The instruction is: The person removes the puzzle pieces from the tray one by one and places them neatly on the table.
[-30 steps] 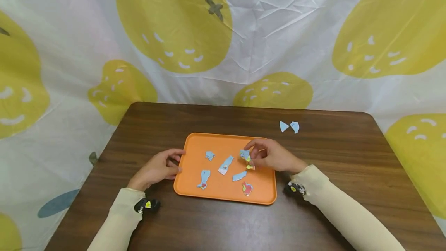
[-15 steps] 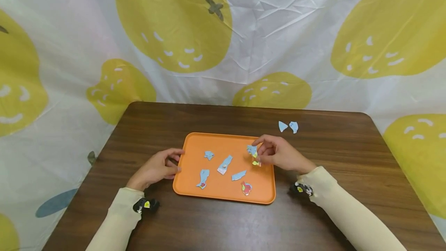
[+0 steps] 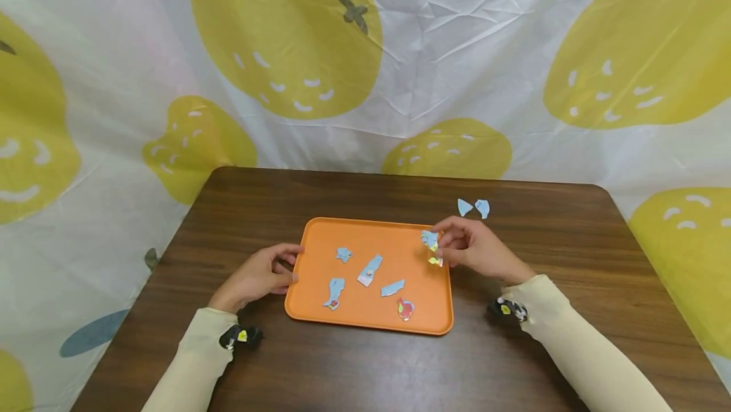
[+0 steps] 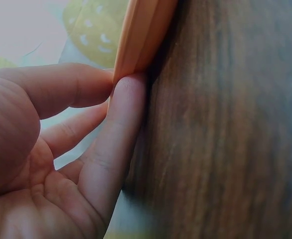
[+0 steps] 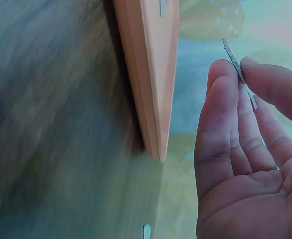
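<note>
An orange tray (image 3: 322, 237) lies on the table. At its left edge my left hand (image 3: 251, 279) pinches the rim, the thumb and a fingertip meeting at it in the left wrist view. My right hand (image 3: 480, 250) pinches an irregular light-blue and yellow paper piece (image 3: 429, 239) over the tray's right side. Edge-on in the right wrist view, this thin piece (image 5: 230, 53) is raised above the tray between thumb and fingertips. On the tray lie several other pieces: a small blue one (image 3: 344, 254), longer blue strips (image 3: 370, 271), and a red one (image 3: 405, 309) at the front right.
Two pale blue pieces, one triangular (image 3: 464, 207) and one rounder (image 3: 482, 208), lie on the dark wooden table (image 3: 542, 228) behind the tray. A white curtain (image 3: 411, 69) with yellow fruit prints hangs along the back and sides.
My right hand has moved right and away from me, carrying the blue and yellow piece from over the tray's inner area toward its right rim. My left hand stays at the rim.
</note>
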Demonstrator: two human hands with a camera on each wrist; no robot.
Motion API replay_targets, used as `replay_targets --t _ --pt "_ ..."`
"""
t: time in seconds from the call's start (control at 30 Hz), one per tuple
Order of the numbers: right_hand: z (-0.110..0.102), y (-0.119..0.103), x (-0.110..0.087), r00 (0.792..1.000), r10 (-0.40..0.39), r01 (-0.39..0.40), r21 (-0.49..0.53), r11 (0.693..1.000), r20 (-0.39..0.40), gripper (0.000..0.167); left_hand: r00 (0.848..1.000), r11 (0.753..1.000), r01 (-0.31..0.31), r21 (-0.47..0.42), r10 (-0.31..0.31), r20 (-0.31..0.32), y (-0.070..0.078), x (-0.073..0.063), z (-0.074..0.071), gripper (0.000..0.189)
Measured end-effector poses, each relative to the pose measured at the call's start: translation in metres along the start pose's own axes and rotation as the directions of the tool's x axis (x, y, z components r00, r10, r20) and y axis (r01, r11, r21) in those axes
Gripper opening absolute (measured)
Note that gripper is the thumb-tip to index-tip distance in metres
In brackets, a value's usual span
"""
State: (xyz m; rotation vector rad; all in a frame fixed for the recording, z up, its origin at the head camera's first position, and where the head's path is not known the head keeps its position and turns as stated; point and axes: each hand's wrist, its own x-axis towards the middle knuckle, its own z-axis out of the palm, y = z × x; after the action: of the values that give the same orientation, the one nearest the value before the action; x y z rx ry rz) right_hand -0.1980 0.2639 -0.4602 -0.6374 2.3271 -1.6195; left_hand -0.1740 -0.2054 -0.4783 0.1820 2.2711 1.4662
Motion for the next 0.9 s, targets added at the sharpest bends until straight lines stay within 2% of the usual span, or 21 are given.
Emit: replay_targets --t 0.23,0.67,0.9 --pt "-0.014 0.002 -0.005 0.996 0.059 -0.061 -0.022 0.998 -0.07 0.04 1.0 1.0 0.001 0.023 -0.001 0.0 0.001 0.0 -0.001 0.06" --pt "-0.036 0.02 -0.005 0.986 -0.015 0.001 -0.085 0.996 -0.164 0.04 1.0 1.0 -0.005 0.006 0.005 0.0 0.003 -0.001 0.0 0.061" --pt "-0.051 0.027 -0.006 0.974 -0.011 -0.015 -0.113 0.993 -0.228 0.041 1.0 1.0 0.004 0.014 -0.004 -0.005 0.003 -0.001 0.001 0.06"
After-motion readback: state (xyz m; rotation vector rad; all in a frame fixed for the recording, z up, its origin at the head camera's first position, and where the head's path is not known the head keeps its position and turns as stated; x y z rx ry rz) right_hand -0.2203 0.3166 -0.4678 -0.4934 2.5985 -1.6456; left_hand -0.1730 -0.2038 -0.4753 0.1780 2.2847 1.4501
